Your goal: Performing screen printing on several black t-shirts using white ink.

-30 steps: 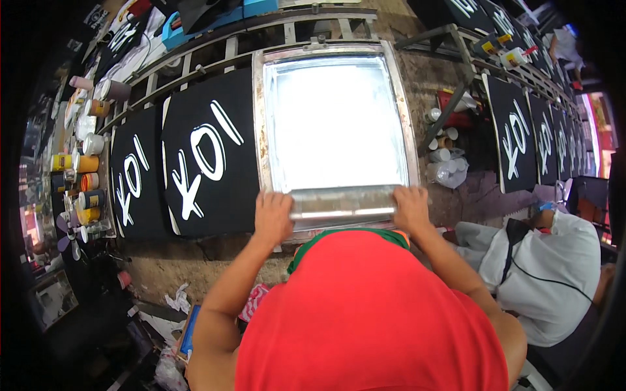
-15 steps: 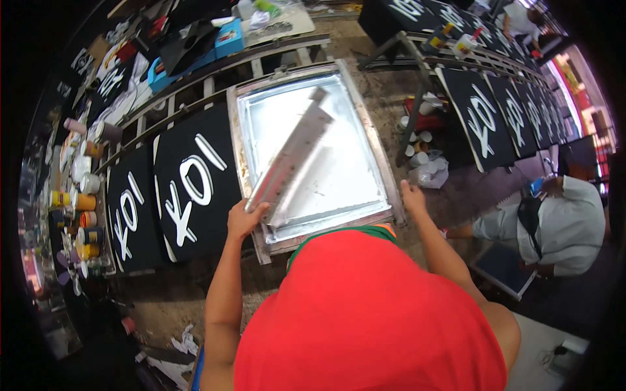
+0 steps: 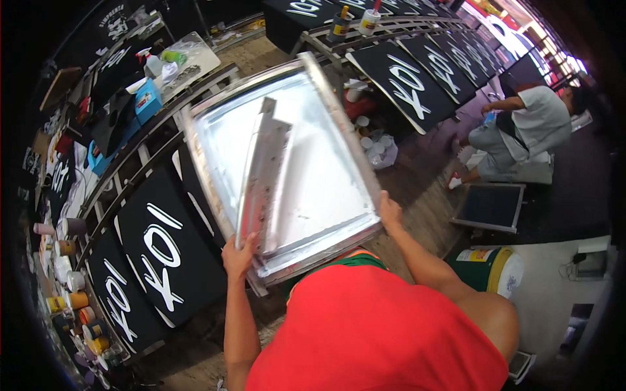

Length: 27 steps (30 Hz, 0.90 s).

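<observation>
A metal-framed printing screen (image 3: 326, 176) with a white mesh is lifted and tilted in front of me. My left hand (image 3: 238, 255) grips its near left corner and the end of a long metal squeegee (image 3: 261, 176) that lies across the mesh. My right hand (image 3: 389, 212) holds the near right corner of the frame. Below the raised screen, black shirts with white lettering (image 3: 160, 251) lie on slanted boards.
More black printed shirts (image 3: 407, 81) line boards at the upper right. Paint cups and jars (image 3: 65, 287) crowd the left edge. A person in a grey shirt (image 3: 528, 127) sits on the floor at right, beside a dark framed screen (image 3: 490, 207) and a green bucket (image 3: 489, 267).
The screen was lying flat under both my hands; I have lifted it off the board and swung it to the right. The squeegee now rests across the mesh under my left hand.
</observation>
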### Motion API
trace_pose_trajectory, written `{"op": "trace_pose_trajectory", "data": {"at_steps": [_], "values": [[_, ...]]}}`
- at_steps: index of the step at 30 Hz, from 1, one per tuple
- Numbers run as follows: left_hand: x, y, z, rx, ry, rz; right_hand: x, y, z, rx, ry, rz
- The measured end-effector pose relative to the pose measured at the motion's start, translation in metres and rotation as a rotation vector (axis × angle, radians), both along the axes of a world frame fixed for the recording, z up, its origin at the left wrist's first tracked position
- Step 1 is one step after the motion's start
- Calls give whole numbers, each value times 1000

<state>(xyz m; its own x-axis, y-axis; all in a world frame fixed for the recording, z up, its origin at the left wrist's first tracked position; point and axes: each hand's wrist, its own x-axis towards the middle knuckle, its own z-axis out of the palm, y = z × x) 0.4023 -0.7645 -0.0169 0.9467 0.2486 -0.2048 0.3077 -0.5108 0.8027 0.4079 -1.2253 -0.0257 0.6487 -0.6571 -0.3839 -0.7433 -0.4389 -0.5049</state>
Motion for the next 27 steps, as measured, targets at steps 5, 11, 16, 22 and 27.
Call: {"op": "trace_pose_trajectory", "data": {"at_steps": [5,11,16,22,27], "values": [[45,-121,17,51,4,-290,-87,-96,38,-55,-112,-312],[62,-266,50,44,79,-561,-222,-232,-2,-119,64,-731],[45,-398,51,-16,106,-745,-310,-273,14,72,-459,-909],[20,-545,53,-70,98,-794,-336,-381,20,105,-408,-990],[27,-607,68,-67,147,-760,-317,-452,16,150,-414,-968]]}}
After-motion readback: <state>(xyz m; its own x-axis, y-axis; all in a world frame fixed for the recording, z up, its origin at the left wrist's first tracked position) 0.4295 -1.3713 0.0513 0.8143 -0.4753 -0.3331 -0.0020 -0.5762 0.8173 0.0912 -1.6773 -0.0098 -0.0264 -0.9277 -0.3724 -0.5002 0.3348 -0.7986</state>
